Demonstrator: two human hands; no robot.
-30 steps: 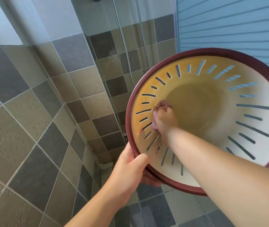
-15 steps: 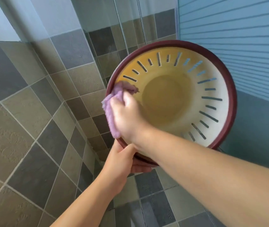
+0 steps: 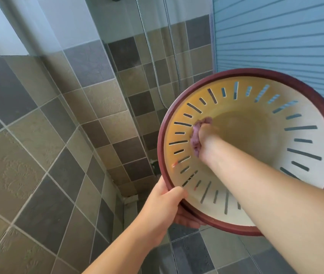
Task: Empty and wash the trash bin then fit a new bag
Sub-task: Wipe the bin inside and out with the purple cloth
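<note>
Two hands on the job: the right hand [image 3: 204,141], reaching deep inside the trash bin [image 3: 305,175], has its fingers bunched tight around a purple cloth [image 3: 197,135], pressed to the left inner wall by the slots. Left hand [image 3: 163,212] clamps the dark red rim at the near left, thumb inside. Bin's tipped up off the floor, mouth facing us, tiled wall [image 3: 38,155] left, blue slatted panel [image 3: 275,36] far right.
</note>
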